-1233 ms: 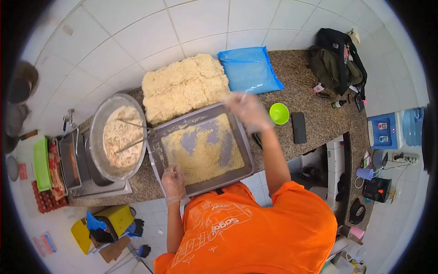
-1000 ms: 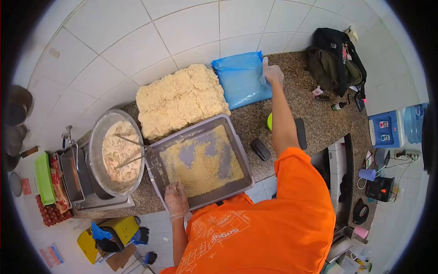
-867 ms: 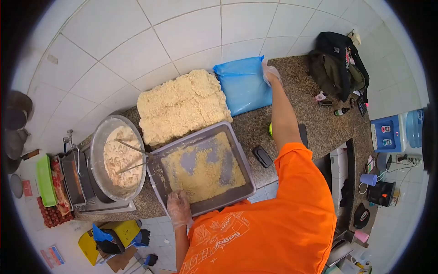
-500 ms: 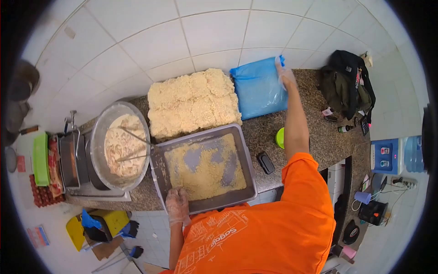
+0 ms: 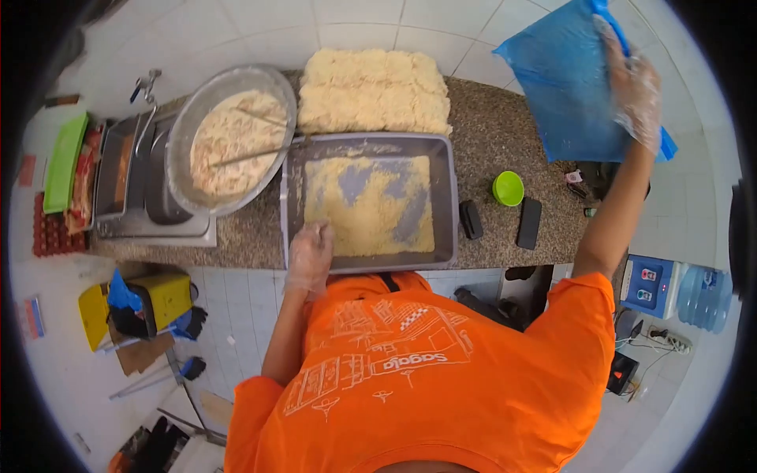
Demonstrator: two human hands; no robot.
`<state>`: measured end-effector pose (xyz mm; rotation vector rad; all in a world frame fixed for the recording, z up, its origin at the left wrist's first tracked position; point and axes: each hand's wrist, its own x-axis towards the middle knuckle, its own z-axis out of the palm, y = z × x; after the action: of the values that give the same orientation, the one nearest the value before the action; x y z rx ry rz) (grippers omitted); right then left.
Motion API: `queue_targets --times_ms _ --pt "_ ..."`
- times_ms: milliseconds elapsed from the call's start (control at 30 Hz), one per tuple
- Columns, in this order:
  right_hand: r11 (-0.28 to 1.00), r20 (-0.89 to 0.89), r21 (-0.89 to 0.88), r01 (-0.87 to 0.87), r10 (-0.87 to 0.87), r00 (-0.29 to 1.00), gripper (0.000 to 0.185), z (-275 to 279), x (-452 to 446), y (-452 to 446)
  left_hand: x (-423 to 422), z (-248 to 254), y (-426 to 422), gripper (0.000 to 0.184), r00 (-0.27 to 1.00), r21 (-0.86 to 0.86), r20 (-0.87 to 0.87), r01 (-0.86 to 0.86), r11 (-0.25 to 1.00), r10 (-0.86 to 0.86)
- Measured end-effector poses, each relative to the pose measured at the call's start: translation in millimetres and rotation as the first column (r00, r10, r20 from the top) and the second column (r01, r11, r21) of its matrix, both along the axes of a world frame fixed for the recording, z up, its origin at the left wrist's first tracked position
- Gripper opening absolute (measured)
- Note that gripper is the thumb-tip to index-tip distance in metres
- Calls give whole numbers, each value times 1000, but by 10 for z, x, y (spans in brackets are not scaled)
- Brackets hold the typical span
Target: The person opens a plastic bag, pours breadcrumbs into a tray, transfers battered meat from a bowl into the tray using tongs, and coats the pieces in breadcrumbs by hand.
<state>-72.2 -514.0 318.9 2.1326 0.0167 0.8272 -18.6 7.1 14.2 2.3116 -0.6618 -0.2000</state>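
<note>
My right hand [image 5: 637, 98], in a clear plastic glove, grips the blue plastic bag [image 5: 560, 83] by its edge and holds it up at the upper right. My left hand [image 5: 311, 251], also gloved, is closed at the near left corner of the grey tray [image 5: 448, 197]; whether it grips the rim I cannot make out. Pale crumbs [image 5: 371, 229] lie unevenly over the tray's bottom. Behind the tray sits a block of crumb-coated pieces [image 5: 374, 91]. To the left, a large bowl [image 5: 183, 150] holds a wet, pale mixture with metal tongs in it.
A lime-green bowl [image 5: 508, 188], a black phone [image 5: 529, 223] and a black case [image 5: 471, 220] lie right of the tray. At the left are a sink [image 5: 189, 230] and a green tray [image 5: 65, 163]. A water dispenser [image 5: 648, 285] stands at the right.
My right hand has lifted the blue bag off the counter, up and to the right. My left hand has stayed at the tray's near left corner. The camera view has shifted.
</note>
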Motion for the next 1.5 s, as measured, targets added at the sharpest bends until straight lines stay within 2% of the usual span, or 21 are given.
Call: queue_targets --times_ms 67,100,133,167,200,233,267,333,467,533,667,833,900,1033,1100,1167,1200,1333,1400,1467,1500 --pt "755 176 649 -94 -29 984 42 112 -83 428 -12 44 35 24 999 -44 -45 -18 999 16" --pt "361 -12 922 142 -339 941 43 206 -75 1078 -14 150 20 25 979 -131 -194 -84 988 58" --pt "825 59 554 111 -172 983 45 16 -110 1136 -9 264 -17 26 937 -210 -340 -158 965 80" --pt "1000 25 1 -10 10 1000 48 -229 -166 1183 -6 382 -60 26 936 -213 -344 -159 964 79" --pt "886 -21 462 34 -27 999 48 -318 -133 1469 4 514 -120 26 927 -386 -373 -194 902 39" --pt "570 -75 817 84 -39 996 49 -414 -65 1869 9 648 -176 27 920 -542 -392 -227 809 -4" --pt "450 -231 862 232 -59 971 51 -546 -19 2133 10 789 -244 27 923 -546 -384 -225 807 -2" --pt "438 -323 869 232 147 935 53 -868 58 2568 -5 1044 -369 27 986 -714 -143 -162 681 84" --pt "434 -436 869 236 450 779 51 -1875 96 3113 57 1158 -371 23 991 -643 40 -72 762 127" --pt "385 -411 892 235 475 778 50 -1934 16 3306 184 853 -154 23 965 -333 261 130 934 -41" --pt "348 -279 934 81 570 773 41 -1878 -125 3207 157 614 68 16 994 -469 91 89 879 -52" --pt "285 -285 950 124 638 716 30 -1782 -282 2829 263 945 -22 15 948 -372 316 146 917 -23" --pt "249 -330 943 221 625 707 25 -1716 -307 2769 363 1050 -18 13 958 -357 208 264 896 -200" --pt "294 -282 949 118 615 736 22 -1685 -371 2701 394 1100 -33 12 962 -466 -41 221 857 -270" --pt "249 -200 968 42 654 729 22 -1629 -365 2716 408 1194 -77 11 966 -367 27 248 896 -256" --pt "302 -478 878 372 508 716 22 -1543 -254 2682 430 1234 -95 11 967 -320 91 254 913 -238" --pt "299 -478 878 374 507 717 22 -1608 -237 2681 419 1259 -99 11 964 -273 148 254 928 -220" --pt "160 -221 975 156 602 767 24 -1921 -231 2751 240 1401 -348 7 899 -76 415 186 980 -139" --pt "89 -148 989 119 659 737 24 -1957 -247 2791 137 1331 -438 12 833 -30 477 334 942 -280" --pt "16 -190 966 257 718 670 24 -1966 -250 2788 102 1094 -454 14 793 27 518 361 932 -322" --pt "-9 -246 902 432 811 531 27 -1908 -167 2756 110 990 -452 14 804 5 488 388 922 -341"
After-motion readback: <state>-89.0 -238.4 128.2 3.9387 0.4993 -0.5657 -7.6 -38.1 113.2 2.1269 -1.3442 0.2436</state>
